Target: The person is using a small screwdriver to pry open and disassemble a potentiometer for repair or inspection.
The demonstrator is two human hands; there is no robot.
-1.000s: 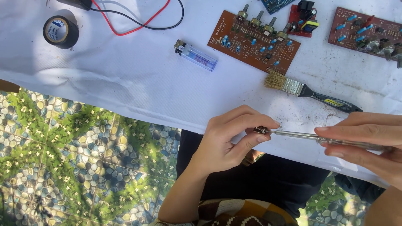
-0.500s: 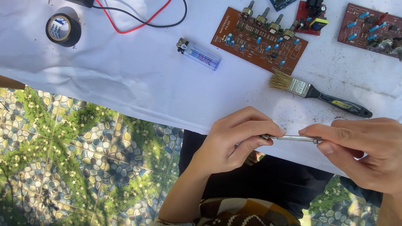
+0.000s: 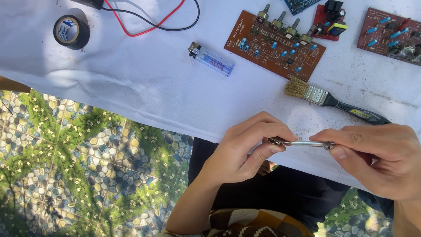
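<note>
Head view: left hand (image 3: 245, 149) and right hand (image 3: 377, 160) pinch a thin metal rod (image 3: 302, 143).

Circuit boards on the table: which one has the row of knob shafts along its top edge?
The long brown board beside the lighter. It alone carries four metal shafts along one edge; the other boards do not.

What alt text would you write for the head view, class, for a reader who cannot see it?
Two hands, left and right, pinch the ends of a thin metal rod over the edge of a white table. On the table lie a brush, a lighter, tape, wires and circuit boards.
</note>
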